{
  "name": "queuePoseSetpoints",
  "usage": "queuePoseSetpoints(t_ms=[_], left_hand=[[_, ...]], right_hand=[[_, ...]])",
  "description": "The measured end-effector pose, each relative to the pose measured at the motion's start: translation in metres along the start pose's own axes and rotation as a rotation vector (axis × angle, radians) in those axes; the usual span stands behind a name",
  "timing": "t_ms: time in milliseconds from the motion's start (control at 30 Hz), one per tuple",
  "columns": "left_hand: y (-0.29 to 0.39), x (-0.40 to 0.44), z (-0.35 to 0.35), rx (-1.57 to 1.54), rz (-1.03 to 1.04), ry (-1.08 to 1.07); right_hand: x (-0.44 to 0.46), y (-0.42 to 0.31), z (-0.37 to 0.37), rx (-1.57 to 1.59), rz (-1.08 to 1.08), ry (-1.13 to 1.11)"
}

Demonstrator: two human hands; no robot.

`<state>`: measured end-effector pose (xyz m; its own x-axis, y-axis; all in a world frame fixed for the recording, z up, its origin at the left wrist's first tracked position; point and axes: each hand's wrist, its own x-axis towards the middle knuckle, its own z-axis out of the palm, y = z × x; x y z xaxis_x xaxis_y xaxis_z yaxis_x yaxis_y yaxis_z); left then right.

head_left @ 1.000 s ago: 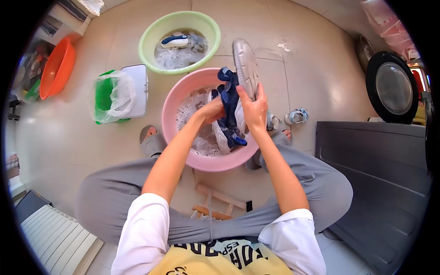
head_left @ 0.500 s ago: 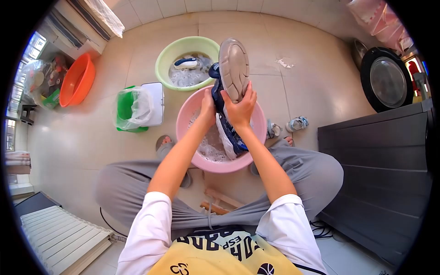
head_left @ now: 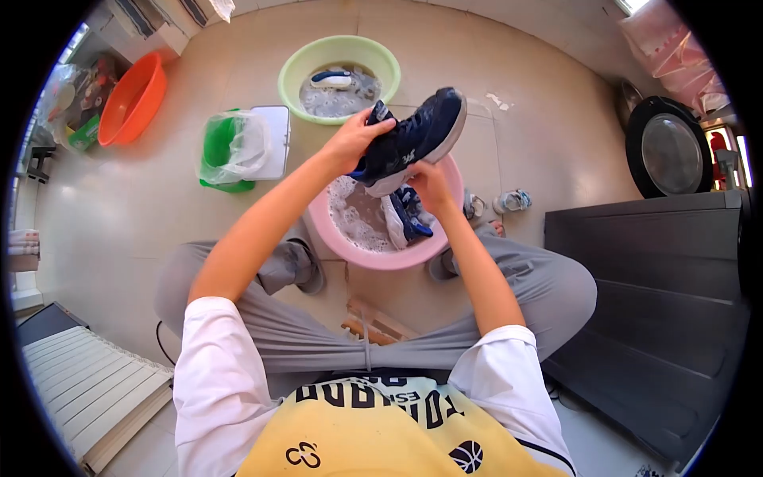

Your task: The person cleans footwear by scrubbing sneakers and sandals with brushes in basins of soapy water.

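A navy sneaker [head_left: 417, 131] with a pale sole is held above the pink basin [head_left: 320, 215], its toe pointing to the upper right. My left hand [head_left: 355, 141] is closed on its tongue and collar. Under the sole, my right hand [head_left: 430, 188] supports the shoe, its fingers partly hidden behind it. A second navy-and-white sneaker [head_left: 395, 222] rests in the sudsy, murky water of the pink basin. Beyond it, a blue-and-white scrubbing brush [head_left: 331, 79] lies in the foamy water of a light green basin [head_left: 294, 63].
A green bin [head_left: 218, 151] with a plastic liner and an orange basin [head_left: 135, 99] stand to the left. Sandals [head_left: 513, 200] lie right of the pink basin. A dark cabinet-like appliance [head_left: 636, 246] flanks my right knee. A wooden stool [head_left: 373, 322] shows between my legs.
The held sneaker has turned from sole-facing-me to its side, toe now to the right. My left hand has shifted to its collar, my right hand under the sole. The view has tilted slightly.
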<state>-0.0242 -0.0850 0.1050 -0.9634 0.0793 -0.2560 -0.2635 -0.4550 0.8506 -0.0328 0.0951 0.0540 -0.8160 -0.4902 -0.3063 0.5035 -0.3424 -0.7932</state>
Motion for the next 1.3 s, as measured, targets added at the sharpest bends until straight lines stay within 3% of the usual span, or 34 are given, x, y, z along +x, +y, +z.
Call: queuePoseSetpoints(t_ms=[33,100,267,433,567,667,800,867,933,1000,1067,1167,1233,1267,1300], left_hand=[[0.007,-0.003,0.002,0.131,-0.075,0.053],[0.010,-0.003,0.004,0.072,-0.091,0.017],[0.005,0.003,0.004,-0.021,-0.179,-0.032],[0.003,-0.012,0.022,0.163,-0.289,0.228],[-0.021,-0.010,-0.003,0.440,-0.379,0.032],[-0.030,-0.006,-0.033,0.458,-0.456,-0.087],[-0.049,-0.004,-0.066,0.650,-0.531,0.020],[-0.058,-0.008,-0.070,0.646,-0.556,0.069],[-0.070,-0.009,-0.080,0.879,-0.653,0.010],[-0.093,-0.010,-0.091,0.937,-0.655,0.096],[-0.111,-0.013,-0.104,1.060,-0.697,0.031],[-0.124,-0.021,-0.123,1.193,-0.694,-0.061],[-0.114,-0.005,-0.150,1.363,-0.646,-0.343],[-0.095,-0.001,-0.157,1.535,-0.399,-0.495],[-0.060,-0.002,-0.148,1.586,-0.363,-0.538]], right_hand=[[0.000,-0.001,-0.002,-0.009,0.005,0.011],[0.004,-0.005,-0.002,0.242,-0.118,0.065],[0.026,0.005,-0.018,0.285,-0.183,0.174],[0.035,0.020,-0.030,0.331,-0.247,0.244],[0.030,0.046,-0.045,0.348,-0.165,0.337],[0.023,0.061,-0.048,0.382,-0.032,0.342],[0.018,0.087,-0.057,0.370,0.214,0.268],[0.024,0.103,-0.061,0.271,0.326,0.254],[0.034,0.115,-0.061,0.173,0.362,0.183],[0.048,0.127,-0.053,-0.145,0.372,0.220],[0.068,0.156,-0.057,-0.320,0.403,0.215],[0.072,0.180,-0.046,-0.418,0.274,0.180],[0.072,0.195,-0.040,-1.078,0.179,0.137],[0.074,0.194,-0.030,-1.085,0.290,0.206],[0.070,0.191,-0.019,-1.199,0.265,0.299]])
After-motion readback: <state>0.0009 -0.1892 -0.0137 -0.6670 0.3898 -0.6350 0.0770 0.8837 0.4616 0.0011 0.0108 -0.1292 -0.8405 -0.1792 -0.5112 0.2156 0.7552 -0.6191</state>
